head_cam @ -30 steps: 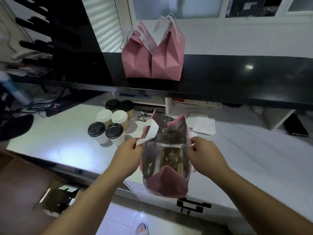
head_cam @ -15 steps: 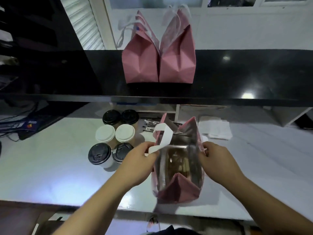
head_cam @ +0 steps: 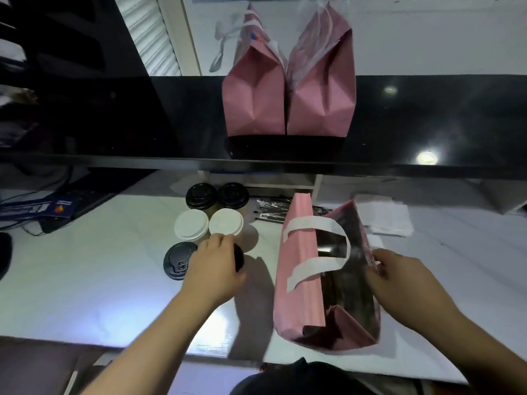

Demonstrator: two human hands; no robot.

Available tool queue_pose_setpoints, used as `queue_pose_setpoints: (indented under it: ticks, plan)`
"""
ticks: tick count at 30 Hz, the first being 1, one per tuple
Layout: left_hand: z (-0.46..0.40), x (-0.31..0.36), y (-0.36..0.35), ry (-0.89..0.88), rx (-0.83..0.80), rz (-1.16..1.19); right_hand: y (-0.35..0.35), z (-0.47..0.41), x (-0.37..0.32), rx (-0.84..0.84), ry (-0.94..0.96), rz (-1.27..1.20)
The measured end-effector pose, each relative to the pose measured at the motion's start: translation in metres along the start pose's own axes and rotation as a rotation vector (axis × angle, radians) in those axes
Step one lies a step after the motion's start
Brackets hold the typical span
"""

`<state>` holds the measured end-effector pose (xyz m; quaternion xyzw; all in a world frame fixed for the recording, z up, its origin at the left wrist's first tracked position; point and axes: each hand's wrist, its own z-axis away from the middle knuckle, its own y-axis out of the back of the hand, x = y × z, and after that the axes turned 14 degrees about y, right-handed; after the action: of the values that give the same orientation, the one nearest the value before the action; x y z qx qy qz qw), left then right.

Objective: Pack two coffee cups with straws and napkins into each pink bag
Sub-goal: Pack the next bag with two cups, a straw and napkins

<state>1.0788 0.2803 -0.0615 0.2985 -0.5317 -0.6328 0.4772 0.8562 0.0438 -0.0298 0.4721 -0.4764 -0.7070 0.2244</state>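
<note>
- Left hand [head_cam: 212, 270] curls over a black-lidded cup [head_cam: 238, 256] left of the bag [head_cam: 302, 292], ready to lift it.
- Right hand [head_cam: 399, 283] pinches the bag's rim, keeping its mouth open.

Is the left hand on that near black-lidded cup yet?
Touching. The head view shows the left hand laid over the black-lidded cup, fingers curled across its lid with no gap showing.

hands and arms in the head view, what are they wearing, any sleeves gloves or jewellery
Both arms are bare from the bottom edge of the picture to the wrist: no sleeve shows on either forearm. The left hand and the right hand wear no gloves. No watch, bracelet or ring can be seen on the sides that face the camera. No markings, tape or cables show on either arm.
</note>
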Motion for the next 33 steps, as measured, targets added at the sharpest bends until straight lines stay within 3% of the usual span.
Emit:
queue_pose_setpoints:
  ticks: [7,14,17,22,24,27,33]
  plan:
    - [-0.019,-0.007,-0.046,0.103,0.095,-0.118,0.004,0.001,0.003,-0.031,0.025,-0.04]
    - [0.005,0.001,-0.015,0.131,0.067,-0.17,0.005,0.003,0.006,-0.041,0.047,-0.084]
    - [0.029,0.012,0.033,0.08,0.208,0.063,0.005,0.006,0.003,-0.041,0.065,-0.116]
    - [0.071,0.069,0.119,-0.251,0.433,0.399,0.006,0.007,0.003,-0.028,0.085,-0.18]
    - [0.08,0.101,0.127,-0.384,0.326,0.394,0.008,0.008,0.005,-0.025,0.082,-0.205]
    - [0.074,0.137,0.112,-0.512,0.172,0.178,0.012,0.008,0.008,-0.004,0.077,-0.189]
    - [0.033,0.168,0.052,-0.529,-0.044,-0.217,0.017,0.011,0.013,-0.037,0.062,-0.179]
